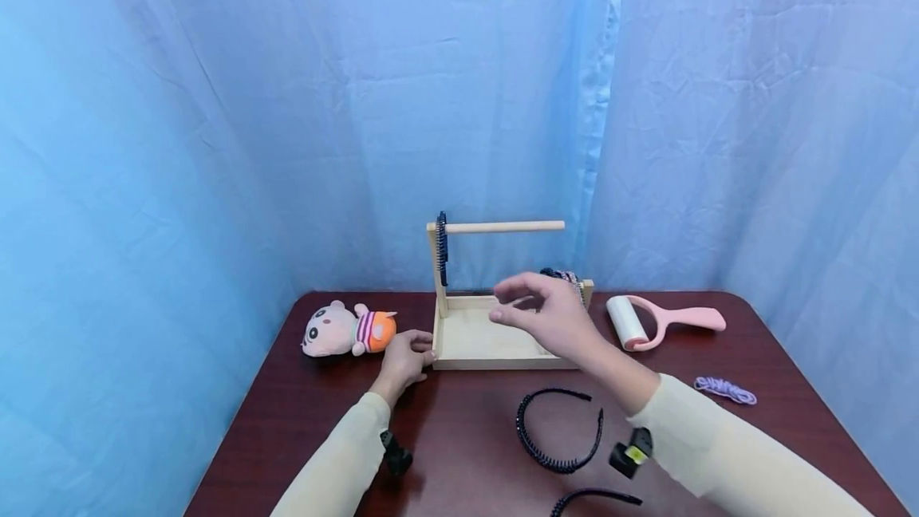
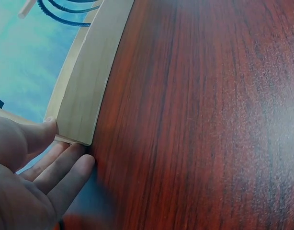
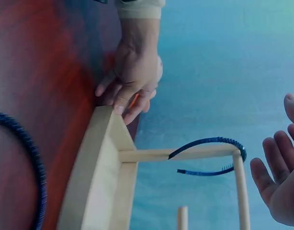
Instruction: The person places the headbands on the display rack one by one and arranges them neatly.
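Observation:
My left hand (image 1: 409, 356) grips the front left corner of a wooden rack (image 1: 502, 364) with a shallow tray base, thumb (image 2: 49, 128) against the corner and fingers lower beside it. Above the tray hovers my right hand (image 1: 553, 313), its fingers loosely bent with nothing between them. A black toothed headband (image 1: 441, 250) hangs at the post end of the rack's upper rod (image 1: 510, 226). More dark bands (image 1: 567, 276) show at the rack's right side, partly hidden behind my right hand. On the table in front lies another black headband (image 1: 531, 441).
A second headband (image 1: 596, 493) is cut off by the head view's lower edge. Left of the rack lies a plush doll (image 1: 345, 329). To the right are a pink-handled lint roller (image 1: 668, 319) and a purple cord bundle (image 1: 725, 389). Blue curtains (image 1: 359, 102) surround the dark red table (image 1: 287, 437).

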